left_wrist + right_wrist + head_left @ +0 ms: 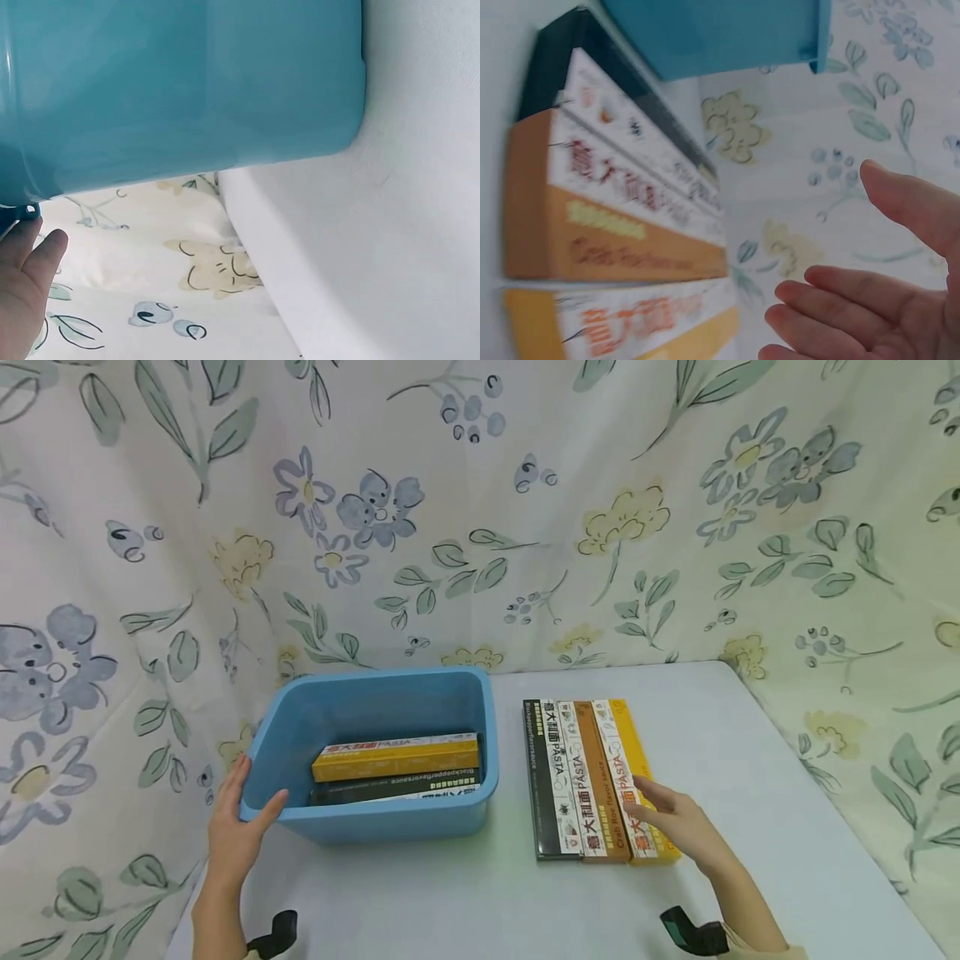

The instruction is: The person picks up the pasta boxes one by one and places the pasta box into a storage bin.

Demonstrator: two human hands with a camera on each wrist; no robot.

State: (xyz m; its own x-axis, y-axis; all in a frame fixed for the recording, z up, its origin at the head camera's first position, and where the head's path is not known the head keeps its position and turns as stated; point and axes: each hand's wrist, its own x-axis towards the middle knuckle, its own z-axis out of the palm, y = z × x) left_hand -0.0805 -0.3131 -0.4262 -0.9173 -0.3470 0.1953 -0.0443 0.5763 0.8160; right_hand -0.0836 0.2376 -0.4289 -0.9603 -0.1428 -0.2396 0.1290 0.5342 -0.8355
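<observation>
L hand splayed on bin rim, R hand uncurled nr yel. box.

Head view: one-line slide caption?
Left hand at the rim of a blue bin holding boxes; right hand near three pasta boxes on a white table.

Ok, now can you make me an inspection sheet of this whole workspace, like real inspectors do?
Surface: white table.
Job's things: black pepper pasta box, crab roe pasta box and yellow pasta box side by side on the table; blue bin holding another yellow box and another black pepper box.
Clutter: nothing seen.
Hands: left hand touches the bin's rim; right hand is at the yellow pasta box, fingers extended, contact unclear.
Cables: nothing seen.
Surroundings: floral cloth behind and at both sides.
</observation>
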